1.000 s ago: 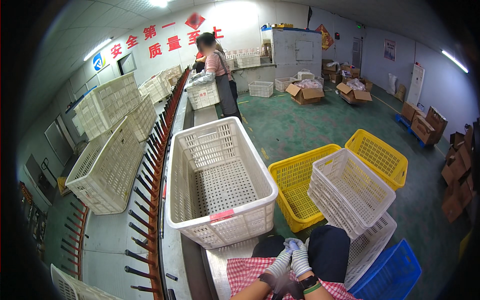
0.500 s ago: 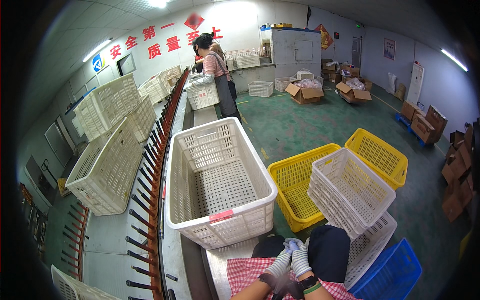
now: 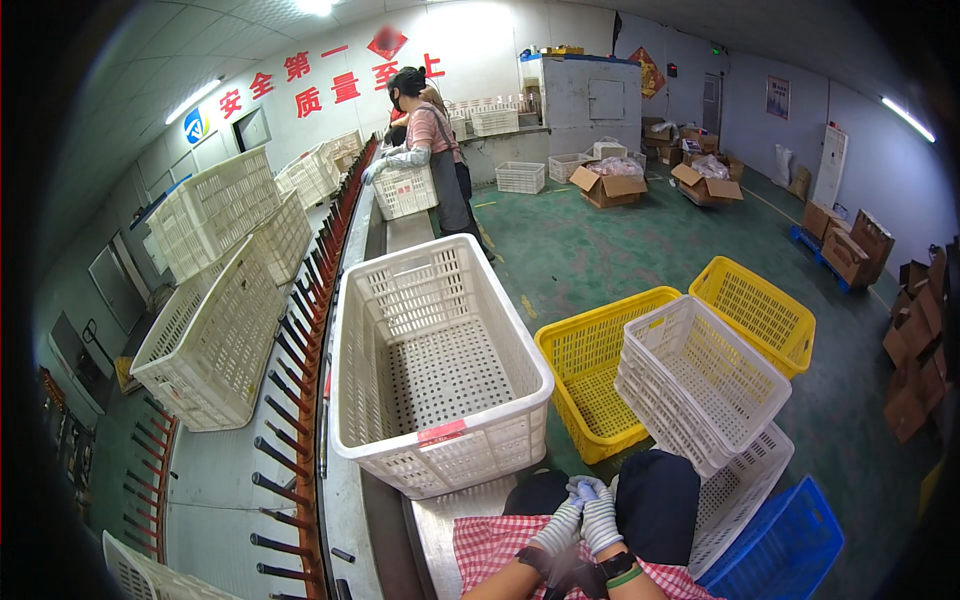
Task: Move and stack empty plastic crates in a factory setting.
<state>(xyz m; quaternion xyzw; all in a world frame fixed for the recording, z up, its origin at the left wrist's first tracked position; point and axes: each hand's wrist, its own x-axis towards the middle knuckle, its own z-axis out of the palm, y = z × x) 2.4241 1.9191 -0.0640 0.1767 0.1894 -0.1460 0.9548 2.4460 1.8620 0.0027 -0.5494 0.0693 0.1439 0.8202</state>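
Note:
My left hand (image 3: pixel 566 510) and my right hand (image 3: pixel 599 512), both in grey-and-white striped gloves, are clasped together over my lap. Their fingers are closed against each other, and I see nothing held between them. Dark bands circle both wrists, and a red-checked cloth (image 3: pixel 490 545) lies under my forearms. Just ahead and to the left stands a large white perforated crate (image 3: pixel 455 432), with no contents showing inside. Left of that crate, a long row of dark upright rods (image 3: pixel 280 487) runs along a reddish-brown rail.
White nested crates (image 3: pixel 690 400), yellow crates (image 3: pixel 600 440) and a blue crate (image 3: pixel 790 550) stand to my right. More white crates (image 3: pixel 215 340) sit beyond the rail. A co-worker (image 3: pixel 440 150) stands by the line farther up. Open cardboard boxes (image 3: pixel 610 187) lie on the green floor.
The co-worker's gloved arm has moved left, toward the rail. Rods along the rail appear at shifted positions. My clasped hands have stayed in place.

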